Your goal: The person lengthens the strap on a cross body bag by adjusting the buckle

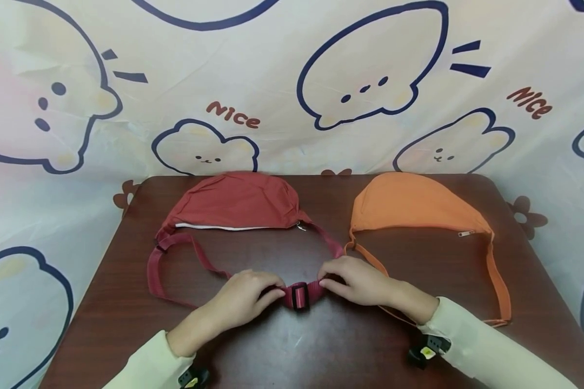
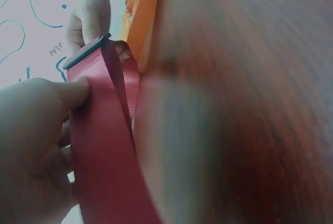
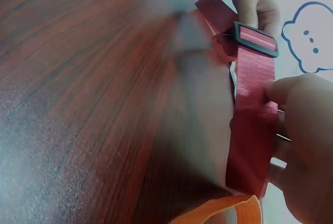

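A red waist bag [image 1: 238,202] with a white zipper lies at the back left of the table, its strap looping toward the front. Both hands hold that red strap on either side of a black slider buckle [image 1: 300,296]. My left hand [image 1: 245,297] pinches the strap [image 2: 101,130] just left of the buckle, thumb on its face. On the other side, my right hand [image 1: 360,281] pinches the webbing, with the thumb against the strap [image 3: 255,99] in the right wrist view. The buckle sits between the two sets of fingertips.
An orange waist bag [image 1: 413,202] lies at the back right. Its orange strap [image 1: 498,281] runs down toward the front and passes beneath the right forearm. The dark brown table [image 1: 297,351] meets a cloth backdrop [image 1: 282,70] with cartoon drawings behind it.
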